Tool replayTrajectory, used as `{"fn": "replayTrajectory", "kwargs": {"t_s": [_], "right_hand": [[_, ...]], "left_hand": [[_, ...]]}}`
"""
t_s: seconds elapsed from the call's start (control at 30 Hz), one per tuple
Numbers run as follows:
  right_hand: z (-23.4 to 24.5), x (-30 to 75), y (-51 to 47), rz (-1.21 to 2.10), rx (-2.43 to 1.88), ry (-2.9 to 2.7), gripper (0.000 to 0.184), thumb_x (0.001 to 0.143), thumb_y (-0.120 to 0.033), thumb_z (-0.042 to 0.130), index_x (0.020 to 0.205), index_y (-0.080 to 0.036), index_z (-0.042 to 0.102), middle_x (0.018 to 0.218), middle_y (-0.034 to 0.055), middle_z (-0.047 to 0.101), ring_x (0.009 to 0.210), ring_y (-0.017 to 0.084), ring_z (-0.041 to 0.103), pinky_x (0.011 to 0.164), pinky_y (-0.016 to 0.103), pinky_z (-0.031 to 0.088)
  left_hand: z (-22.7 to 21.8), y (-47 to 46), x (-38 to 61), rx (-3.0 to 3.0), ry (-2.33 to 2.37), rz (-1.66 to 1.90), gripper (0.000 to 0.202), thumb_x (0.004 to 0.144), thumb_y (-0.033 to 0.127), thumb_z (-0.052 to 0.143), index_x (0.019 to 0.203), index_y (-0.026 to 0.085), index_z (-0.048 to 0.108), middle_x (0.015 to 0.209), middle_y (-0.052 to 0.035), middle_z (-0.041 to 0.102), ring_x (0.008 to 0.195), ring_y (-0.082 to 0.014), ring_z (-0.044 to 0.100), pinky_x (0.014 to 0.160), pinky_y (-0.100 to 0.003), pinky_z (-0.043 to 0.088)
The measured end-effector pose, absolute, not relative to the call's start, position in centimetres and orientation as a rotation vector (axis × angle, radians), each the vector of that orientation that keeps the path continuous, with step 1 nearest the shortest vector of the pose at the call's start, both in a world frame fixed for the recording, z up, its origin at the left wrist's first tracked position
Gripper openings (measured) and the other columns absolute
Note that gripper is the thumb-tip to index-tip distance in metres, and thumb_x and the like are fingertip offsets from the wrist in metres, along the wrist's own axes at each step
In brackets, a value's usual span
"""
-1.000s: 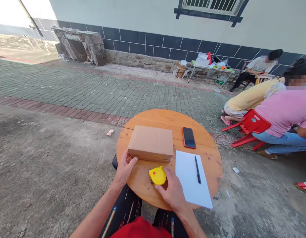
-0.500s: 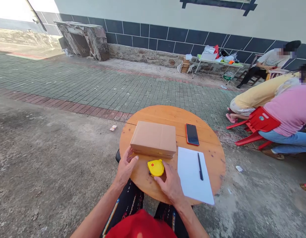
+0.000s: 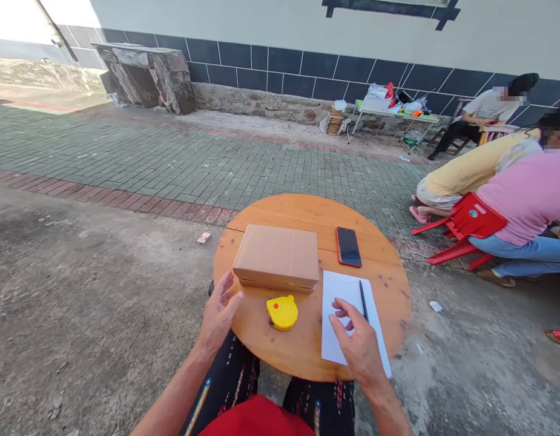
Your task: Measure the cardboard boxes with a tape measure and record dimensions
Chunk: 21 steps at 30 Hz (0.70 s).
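Observation:
On the round wooden table (image 3: 302,357) lies a yellow tape measure (image 3: 283,312) with a red button, touched by neither hand. Behind it sits a closed brown cardboard box (image 3: 276,257). My left hand (image 3: 218,315) is beside the box's near left corner, fingers apart and holding nothing. Over the white sheet of paper (image 3: 336,351) hovers my right hand (image 3: 358,339), thumb and fingers curved but apart, with nothing between them. A black pen (image 3: 363,300) rests on the paper, its lower end hidden behind my right hand. Beyond the paper lies a phone (image 3: 349,247) with a red edge.
A person in a pink top (image 3: 529,194) sits on a red plastic stool (image 3: 477,221) at the right, near other people. By the wall stand a folding table (image 3: 365,109) loaded with goods and a weathered desk (image 3: 148,75). Litter dots the concrete ground.
My right hand has let go of the tape measure and moved right, over the paper and near the pen. My left hand has drawn slightly away from the box. The view has shifted a little.

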State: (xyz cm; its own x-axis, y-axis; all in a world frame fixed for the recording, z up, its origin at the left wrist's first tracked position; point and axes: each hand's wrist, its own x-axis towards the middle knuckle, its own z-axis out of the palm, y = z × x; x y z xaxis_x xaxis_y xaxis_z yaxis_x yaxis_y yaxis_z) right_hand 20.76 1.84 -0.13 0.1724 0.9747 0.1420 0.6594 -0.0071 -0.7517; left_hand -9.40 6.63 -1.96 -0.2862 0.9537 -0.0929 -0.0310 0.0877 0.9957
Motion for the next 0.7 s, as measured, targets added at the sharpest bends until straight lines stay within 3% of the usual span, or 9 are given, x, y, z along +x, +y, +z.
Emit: {"fn": "replayTrajectory", "kwargs": {"t_s": [0.1, 0.23, 0.33, 0.43, 0.5, 0.53, 0.6, 0.7], "right_hand": [[-0.3, 19.5, 4.5, 0.680, -1.666, -1.572, 0.050, 0.086, -0.033, 0.054, 0.133, -0.016, 0.051, 0.130, 0.0135, 0.063, 0.114, 0.027, 0.061, 0.082, 0.040, 0.054], [-0.9, 17.5, 6.9, 0.769, -1.584, -1.589, 0.051, 0.083, -0.027, 0.055, 0.133, -0.016, 0.052, 0.127, 0.0128, 0.065, 0.115, 0.027, 0.061, 0.089, 0.043, 0.053], [-0.6, 18.0, 6.6, 0.736, -1.580, -1.584, 0.050, 0.083, -0.026, 0.056, 0.132, -0.018, 0.052, 0.127, 0.0114, 0.065, 0.115, 0.026, 0.062, 0.091, 0.042, 0.052], [0.0, 21.5, 4.9, 0.592, -1.651, -1.562, 0.040, 0.087, -0.029, 0.054, 0.126, -0.018, 0.058, 0.121, 0.0104, 0.068, 0.104, 0.024, 0.067, 0.084, 0.038, 0.054], [0.2, 25.1, 3.3, 0.475, -1.758, -1.560, 0.027, 0.091, -0.031, 0.050, 0.111, -0.019, 0.065, 0.101, 0.0076, 0.073, 0.086, 0.022, 0.069, 0.073, 0.034, 0.055], [0.2, 27.0, 2.5, 0.398, -1.818, -1.594, 0.024, 0.093, -0.031, 0.049, 0.105, -0.019, 0.067, 0.092, 0.0065, 0.074, 0.080, 0.022, 0.069, 0.071, 0.034, 0.054], [-0.2, 30.5, 1.5, 0.212, -1.888, -1.793, 0.023, 0.094, -0.026, 0.047, 0.099, -0.020, 0.069, 0.094, 0.0071, 0.073, 0.085, 0.024, 0.070, 0.073, 0.035, 0.053], [-0.9, 33.5, 1.6, -0.105, -1.873, -2.210, 0.031, 0.092, -0.012, 0.044, 0.111, -0.019, 0.067, 0.099, 0.0097, 0.071, 0.082, 0.024, 0.069, 0.069, 0.034, 0.052]], "left_hand": [[-1.8, 7.7, -8.3, 0.972, 1.364, 1.349, 0.071, 0.075, 0.044, 0.070, 0.137, 0.018, 0.048, 0.142, -0.0142, 0.052, 0.134, -0.0314, 0.046, 0.109, -0.044, 0.039], [-1.1, 8.3, -7.0, 0.985, 1.334, 1.321, 0.067, 0.076, 0.043, 0.069, 0.134, 0.017, 0.049, 0.136, -0.0136, 0.057, 0.124, -0.0304, 0.056, 0.104, -0.042, 0.045], [-0.5, 8.6, -6.6, 1.018, 1.357, 1.319, 0.067, 0.076, 0.043, 0.068, 0.136, 0.018, 0.048, 0.139, -0.0131, 0.055, 0.127, -0.0300, 0.053, 0.106, -0.042, 0.043], [-0.3, 7.9, -7.1, 1.020, 1.454, 1.331, 0.072, 0.076, 0.045, 0.069, 0.139, 0.019, 0.045, 0.143, -0.0138, 0.051, 0.134, -0.0302, 0.046, 0.110, -0.043, 0.039], [-0.7, 6.1, -8.1, 0.996, 1.573, 1.355, 0.074, 0.074, 0.048, 0.070, 0.138, 0.019, 0.047, 0.142, -0.0150, 0.052, 0.132, -0.0308, 0.047, 0.108, -0.044, 0.040], [-1.1, 4.8, -8.7, 0.993, 1.627, 1.355, 0.072, 0.073, 0.050, 0.070, 0.134, 0.018, 0.051, 0.137, -0.0146, 0.056, 0.127, -0.0309, 0.052, 0.106, -0.043, 0.043], [-2.5, 1.7, -10.2, 0.978, 1.717, 1.315, 0.063, 0.070, 0.055, 0.070, 0.121, 0.019, 0.060, 0.120, -0.0105, 0.066, 0.115, -0.0292, 0.061, 0.098, -0.039, 0.049], [-5.2, -2.9, -11.9, 0.827, 1.807, 1.113, 0.064, 0.062, 0.063, 0.071, 0.108, 0.019, 0.066, 0.097, -0.0065, 0.073, 0.093, -0.0273, 0.068, 0.081, -0.034, 0.057]]}}
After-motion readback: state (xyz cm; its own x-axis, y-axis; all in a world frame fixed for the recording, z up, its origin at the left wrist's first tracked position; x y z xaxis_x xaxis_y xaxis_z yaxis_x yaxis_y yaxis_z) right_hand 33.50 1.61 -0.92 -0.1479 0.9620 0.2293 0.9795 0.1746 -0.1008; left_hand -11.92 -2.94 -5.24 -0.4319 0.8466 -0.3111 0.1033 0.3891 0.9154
